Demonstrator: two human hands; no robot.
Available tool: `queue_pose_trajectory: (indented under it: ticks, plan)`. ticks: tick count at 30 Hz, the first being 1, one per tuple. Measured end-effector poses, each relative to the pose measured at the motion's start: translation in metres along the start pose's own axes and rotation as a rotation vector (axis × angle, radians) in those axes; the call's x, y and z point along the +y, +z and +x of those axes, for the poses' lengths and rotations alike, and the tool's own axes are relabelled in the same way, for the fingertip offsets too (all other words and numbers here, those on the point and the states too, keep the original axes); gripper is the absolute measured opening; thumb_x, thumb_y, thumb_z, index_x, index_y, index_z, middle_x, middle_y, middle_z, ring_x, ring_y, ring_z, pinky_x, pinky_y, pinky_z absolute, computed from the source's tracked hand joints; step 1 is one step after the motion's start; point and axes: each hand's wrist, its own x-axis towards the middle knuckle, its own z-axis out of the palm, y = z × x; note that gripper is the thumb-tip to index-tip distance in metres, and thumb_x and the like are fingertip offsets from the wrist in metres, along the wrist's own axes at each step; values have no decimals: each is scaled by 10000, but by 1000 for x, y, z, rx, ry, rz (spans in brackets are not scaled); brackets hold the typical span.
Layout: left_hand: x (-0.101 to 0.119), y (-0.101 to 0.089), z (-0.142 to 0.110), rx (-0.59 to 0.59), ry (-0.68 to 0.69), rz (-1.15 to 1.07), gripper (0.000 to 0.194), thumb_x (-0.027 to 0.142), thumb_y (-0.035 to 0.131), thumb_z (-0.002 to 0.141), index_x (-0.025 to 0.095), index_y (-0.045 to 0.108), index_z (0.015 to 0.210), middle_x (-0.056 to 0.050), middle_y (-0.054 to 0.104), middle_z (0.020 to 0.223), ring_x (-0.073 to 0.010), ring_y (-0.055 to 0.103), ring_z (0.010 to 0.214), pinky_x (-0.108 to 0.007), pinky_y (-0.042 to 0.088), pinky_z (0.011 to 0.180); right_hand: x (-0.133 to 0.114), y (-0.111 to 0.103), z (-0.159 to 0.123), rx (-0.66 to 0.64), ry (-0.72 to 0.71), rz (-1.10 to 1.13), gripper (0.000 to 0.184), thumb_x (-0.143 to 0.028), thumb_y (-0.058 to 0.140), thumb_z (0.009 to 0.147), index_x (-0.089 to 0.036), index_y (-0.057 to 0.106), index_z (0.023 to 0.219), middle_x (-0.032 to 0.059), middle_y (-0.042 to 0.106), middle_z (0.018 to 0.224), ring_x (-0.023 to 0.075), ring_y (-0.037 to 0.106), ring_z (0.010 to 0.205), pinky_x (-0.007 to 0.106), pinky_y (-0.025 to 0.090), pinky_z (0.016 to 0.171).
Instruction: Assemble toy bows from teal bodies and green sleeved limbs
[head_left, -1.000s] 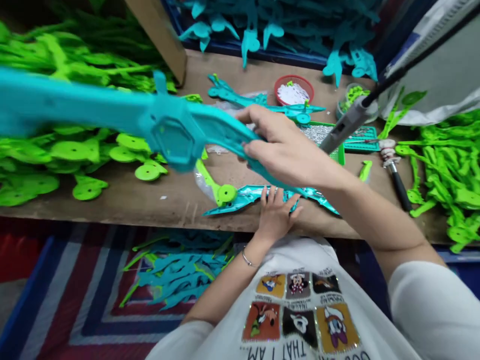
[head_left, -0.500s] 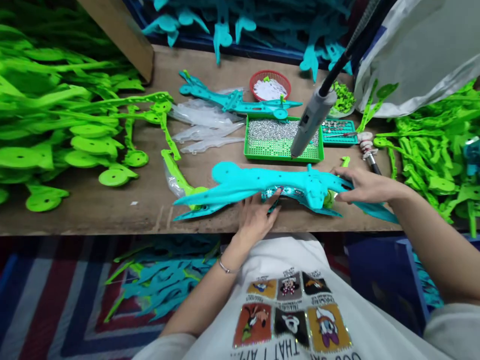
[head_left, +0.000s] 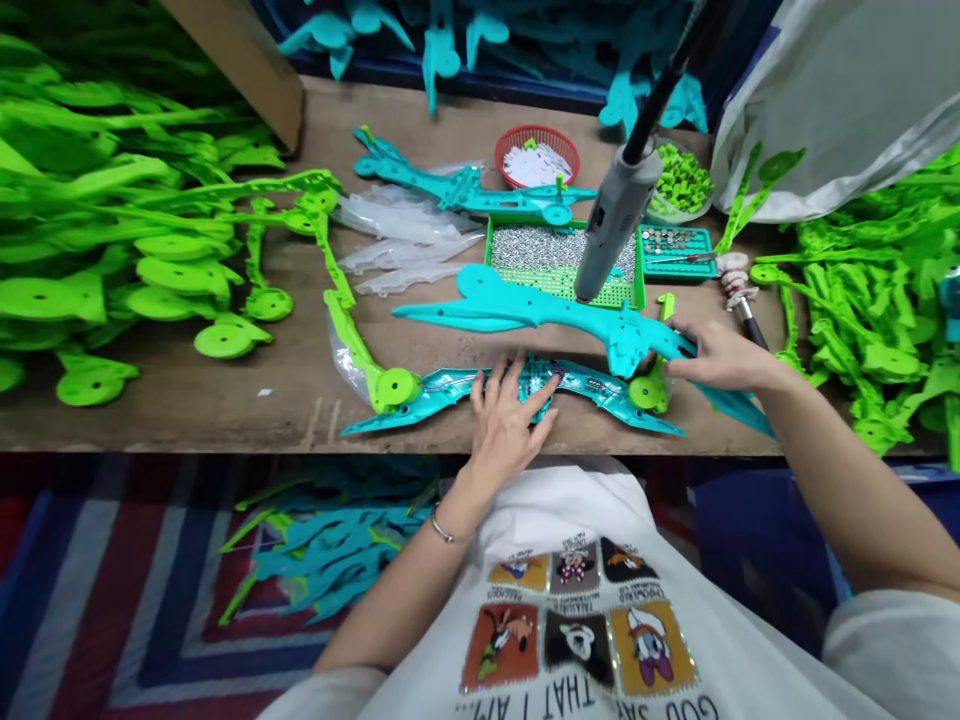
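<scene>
My right hand [head_left: 720, 356] grips the right part of a long turquoise bow-shaped plastic shell [head_left: 555, 308], its thumb and fingers closed round it. This shell is held tilted above the table, its right end lower. Beneath it lies a matching turquoise shell half [head_left: 450, 388], inner side up, with small parts inside. My left hand [head_left: 506, 408] rests on the middle of that lower half, fingers spread. Green arms with round ends join it: one green arm [head_left: 352, 345] on the left, and a green round-ended piece [head_left: 651, 392] on the right.
A hanging electric screwdriver [head_left: 611, 235] points down over a green tray [head_left: 566, 290] of small screws. Behind are a red basket [head_left: 506, 150] of white pieces, another turquoise bow-shaped piece [head_left: 450, 190] and clear plastic pieces [head_left: 405, 240]. Green parts [head_left: 180, 275] heap at left; more green parts [head_left: 862, 290] at right.
My right hand has lifted the upper turquoise shell away from the lower half, toward the back of the table, uncovering the lower half. My left hand stays on the lower half.
</scene>
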Motion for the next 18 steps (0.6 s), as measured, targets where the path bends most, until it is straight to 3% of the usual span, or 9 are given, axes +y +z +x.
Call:
queue_pose_trajectory:
  ticks: [4,8,12,18]
  plan:
    - [-1,2,-1,6,8,-8,426,411,588,981,385,630,1405,-69,331,1676,-370,279,1542,-630,191,1234,-35,6,2,12,-84,43,468,-382,695,765,-172,673,1183,44,724,920,207,618,753,314,452,689]
    - [-2,4,-1,20,3,-6,412,415,593,976,379,650,1382,-80,375,1645,-375,278,1539,-631,193,1232,-63,31,17,25,-181,227,485,-388,693,793,-152,678,1217,59,748,1017,204,642,803,309,489,713]
    - [0,3,-1,21,3,-12,419,402,588,978,385,641,1393,-91,456,1572,-372,291,1531,-622,193,1236,-67,52,31,73,-216,210,499,-355,696,800,-144,684,1252,58,756,1007,221,665,835,340,519,779]
    - [1,2,-1,33,2,-42,369,419,593,974,356,698,1323,-84,396,1616,-372,305,1514,-629,173,1246,-59,60,32,82,-266,155,619,-275,675,801,-186,612,1410,76,734,1252,277,686,1064,412,517,978]
